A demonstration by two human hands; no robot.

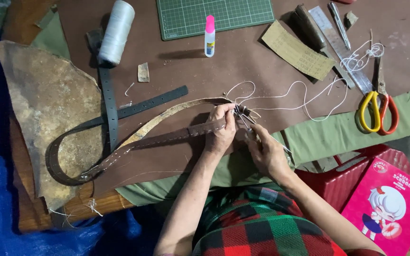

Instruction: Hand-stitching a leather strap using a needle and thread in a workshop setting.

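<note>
1. Brown leather strap (167, 137) is laid across the brown work surface (243, 66), its end pinched shut in the left hand (221, 130).
2. Small metal tool (245, 122), probably pliers or a needle, is gripped by the closed fingers of the right hand (264, 149), right at the strap end.
3. White thread (304, 97) is trailed off toward the scissors (378, 111).
4. Best done, I'd say, with the strap kept flat and the thread pulled snug, straight through each hole.
</note>
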